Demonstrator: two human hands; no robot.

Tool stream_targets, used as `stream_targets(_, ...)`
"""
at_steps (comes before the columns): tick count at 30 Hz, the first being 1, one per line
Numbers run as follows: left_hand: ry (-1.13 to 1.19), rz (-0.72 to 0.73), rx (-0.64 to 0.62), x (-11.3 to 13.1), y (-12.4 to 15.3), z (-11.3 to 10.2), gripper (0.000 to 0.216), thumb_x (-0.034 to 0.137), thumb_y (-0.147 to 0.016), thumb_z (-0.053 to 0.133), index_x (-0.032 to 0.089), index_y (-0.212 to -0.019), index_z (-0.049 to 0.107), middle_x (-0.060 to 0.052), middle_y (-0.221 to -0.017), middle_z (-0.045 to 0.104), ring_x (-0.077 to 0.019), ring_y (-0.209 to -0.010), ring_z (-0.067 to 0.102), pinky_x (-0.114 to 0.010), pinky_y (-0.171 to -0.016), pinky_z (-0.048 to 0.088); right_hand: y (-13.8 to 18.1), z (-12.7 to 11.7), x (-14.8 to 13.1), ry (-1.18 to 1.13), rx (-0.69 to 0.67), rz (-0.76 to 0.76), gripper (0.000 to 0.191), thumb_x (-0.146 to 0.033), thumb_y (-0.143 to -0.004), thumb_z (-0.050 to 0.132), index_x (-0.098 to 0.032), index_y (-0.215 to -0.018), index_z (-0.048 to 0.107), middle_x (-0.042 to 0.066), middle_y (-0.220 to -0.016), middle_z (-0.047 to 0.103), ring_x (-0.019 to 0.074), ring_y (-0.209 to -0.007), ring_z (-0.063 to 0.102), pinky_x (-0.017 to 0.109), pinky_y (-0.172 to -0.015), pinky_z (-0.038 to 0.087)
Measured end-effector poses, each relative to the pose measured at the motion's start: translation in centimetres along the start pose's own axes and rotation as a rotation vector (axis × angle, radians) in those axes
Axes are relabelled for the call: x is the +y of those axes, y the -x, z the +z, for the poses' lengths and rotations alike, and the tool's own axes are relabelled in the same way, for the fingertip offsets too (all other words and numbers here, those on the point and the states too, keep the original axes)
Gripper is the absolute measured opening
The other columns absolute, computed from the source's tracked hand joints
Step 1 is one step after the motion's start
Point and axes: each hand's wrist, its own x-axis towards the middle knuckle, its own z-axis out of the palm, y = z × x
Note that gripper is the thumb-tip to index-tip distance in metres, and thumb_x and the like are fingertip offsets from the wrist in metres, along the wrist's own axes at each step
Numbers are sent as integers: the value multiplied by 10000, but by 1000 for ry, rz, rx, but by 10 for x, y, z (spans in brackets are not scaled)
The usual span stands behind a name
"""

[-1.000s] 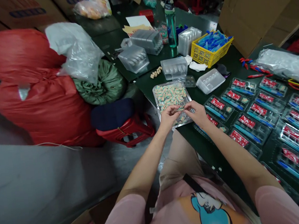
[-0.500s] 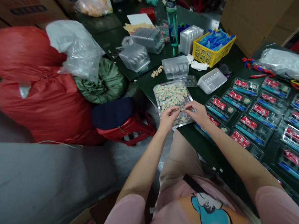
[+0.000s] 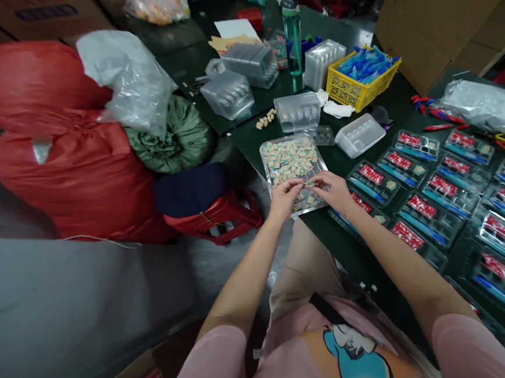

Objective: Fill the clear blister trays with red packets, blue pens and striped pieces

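Note:
My left hand and my right hand meet over the near end of a clear tray filled with several small striped erasers. Both hands pinch a small striped eraser between their fingertips, just above the tray. To the right, rows of clear blister packs with red labels and blue pens cover the dark green table.
A yellow basket of blue pens, stacks of clear blister shells, a green water bottle and cardboard boxes stand further back. Red sacks, a green bundle and a red stool sit left of the table.
Both hands stay together over the tray, working the small eraser between the fingertips. The view has shifted slightly.

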Motion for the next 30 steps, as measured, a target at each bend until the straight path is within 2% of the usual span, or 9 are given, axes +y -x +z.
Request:
stream_targets(4, -35, 18, 43, -3, -3, 0, 220, 298, -747, 681, 173, -924, 721, -44, -849, 709, -138, -702, 639, -238, -609, 490, 1, -3, -2, 0, 39, 5, 129, -239, -811, 616, -204, -906, 695, 34, -889, 664, 148, -751, 600, 288, -723, 509)
stream_targets(7, -127, 72, 28, -3, -3, -1, 374, 214, -715, 692, 196, -1088, 708, -85, -1169, 675, -121, -731, 649, -248, -653, 511, 1, -5, -3, 2, 51, -6, 126, -220, -806, 628, -205, -908, 700, 34, -893, 660, 144, -740, 592, 285, -706, 505)
stream_targets(9, -122, 88, -33, 0, 0, 0, 447, 207, -706, 708, 211, -1152, 691, -98, -1308, 611, -126, -783, 662, -256, -691, 520, 1, -6, -3, -1, 61, -17, 125, -216, -805, 643, -200, -912, 705, 39, -901, 653, 143, -738, 592, 278, -680, 499)
stream_targets(12, -9, 14, -115, 5, 7, 5, 438, 300, -731, 722, 193, -1155, 688, -100, -1177, 687, -163, -862, 678, -276, -744, 529, 2, -5, -1, -11, 62, -34, 152, -199, -808, 649, -198, -945, 715, 36, -893, 640, 139, -739, 596, 271, -662, 496)
stream_targets(16, 92, -68, -43, 7, 12, 13, 424, 375, -675, 783, 159, -1037, 733, -73, -920, 744, -160, -796, 672, -274, -722, 527, 4, -3, 3, -21, 54, -47, 178, -189, -814, 649, -204, -979, 715, 26, -888, 638, 133, -735, 601, 271, -678, 511)
stream_targets(18, 97, -89, -9, 5, 12, 15, 394, 366, -645, 803, 154, -974, 755, -64, -863, 746, -159, -772, 668, -280, -721, 528, 4, -3, 5, -20, 59, -44, 169, -200, -820, 649, -203, -978, 712, 24, -881, 641, 131, -729, 604, 274, -688, 519)
stream_targets(23, 39, -70, 17, -4, 11, 13, 379, 368, -654, 792, 170, -977, 774, -72, -912, 753, -171, -790, 665, -306, -753, 526, 5, -4, 7, -37, 72, -42, 184, -213, -825, 651, -188, -997, 711, 34, -884, 653, 141, -756, 621, 287, -728, 534)
stream_targets(30, -71, 27, 6, -8, 4, 10, 317, 352, -699, 748, 191, -970, 779, -82, -1020, 750, -234, -1019, 661, -384, -947, 500, 5, 0, 12, -95, 31, 8, 237, -262, -838, 654, -209, -1064, 706, 45, -955, 670, 157, -832, 645, 303, -780, 550)
